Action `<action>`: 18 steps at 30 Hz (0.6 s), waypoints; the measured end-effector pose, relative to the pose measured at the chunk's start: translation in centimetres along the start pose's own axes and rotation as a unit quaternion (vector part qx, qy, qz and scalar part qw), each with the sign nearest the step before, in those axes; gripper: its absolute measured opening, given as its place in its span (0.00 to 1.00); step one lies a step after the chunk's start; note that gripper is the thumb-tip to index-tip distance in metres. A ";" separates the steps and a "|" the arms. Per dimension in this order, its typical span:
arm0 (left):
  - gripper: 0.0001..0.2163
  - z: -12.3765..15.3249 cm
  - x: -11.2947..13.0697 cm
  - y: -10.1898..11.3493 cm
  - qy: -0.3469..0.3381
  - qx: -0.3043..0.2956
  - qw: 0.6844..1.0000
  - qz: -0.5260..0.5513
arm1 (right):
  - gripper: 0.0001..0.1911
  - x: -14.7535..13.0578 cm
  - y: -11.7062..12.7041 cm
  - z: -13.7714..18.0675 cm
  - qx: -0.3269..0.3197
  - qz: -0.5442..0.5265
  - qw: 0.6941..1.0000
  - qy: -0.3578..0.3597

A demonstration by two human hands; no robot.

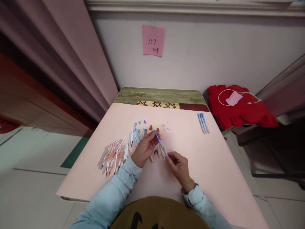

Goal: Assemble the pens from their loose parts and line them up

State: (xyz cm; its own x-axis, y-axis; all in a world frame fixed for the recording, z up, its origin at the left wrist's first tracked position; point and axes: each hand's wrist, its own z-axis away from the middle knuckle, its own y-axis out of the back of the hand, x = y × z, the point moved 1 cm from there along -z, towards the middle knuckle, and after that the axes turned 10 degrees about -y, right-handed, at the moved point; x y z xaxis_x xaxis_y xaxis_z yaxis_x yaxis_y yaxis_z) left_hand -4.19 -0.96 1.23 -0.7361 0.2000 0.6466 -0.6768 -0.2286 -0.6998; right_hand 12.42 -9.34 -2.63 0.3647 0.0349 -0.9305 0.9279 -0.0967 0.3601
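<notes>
A slim blue pen [162, 147] slants between my two hands above the table. My left hand [145, 149] pinches its darker blue top end, and the fingers of my right hand [179, 167] close on the lower end. Below and beside my left hand lie dark-tipped refills [156, 149], peach pen barrels [151, 158] and small brown pieces [151, 128]. Light blue pen parts [138, 133] and tiny blue caps [145, 121] are just beyond it. Some of these parts are hidden behind my left hand.
A heap of clear and pinkish pen parts with white refills [111, 157] covers the table's left side. Several blue pens [203, 123] lie side by side at the far right. Tiny springs [165, 127] lie past my hands. A red cloth [238, 111] is beyond the pink tabletop [209, 178].
</notes>
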 end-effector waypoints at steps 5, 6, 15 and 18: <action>0.08 -0.1 -0.3 0.1 0.000 -0.003 1.000 -0.011 | 0.10 0.0 0.0 -0.1 -0.004 0.000 1.000 -0.009; 0.08 -0.1 -0.3 0.1 -0.001 -0.004 1.000 -0.014 | 0.10 0.1 0.0 -0.1 -0.004 0.003 1.000 -0.010; 0.13 0.3 -0.5 -0.2 -0.051 -0.005 0.994 -0.093 | 0.10 0.2 -0.1 -0.1 0.001 0.006 1.000 -0.015; 0.13 0.4 -0.7 -0.3 -0.078 0.002 0.991 -0.109 | 0.10 0.1 0.0 -0.1 0.001 0.005 1.000 -0.014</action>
State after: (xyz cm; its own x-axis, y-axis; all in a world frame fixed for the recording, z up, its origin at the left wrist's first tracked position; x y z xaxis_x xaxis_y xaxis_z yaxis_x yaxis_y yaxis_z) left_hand -3.48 -1.43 1.16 -0.5612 0.0959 0.8221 -0.8199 -0.2004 -0.5363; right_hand 12.43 -9.25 -2.68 0.3723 0.0068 -0.9281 0.9238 -0.0987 0.3698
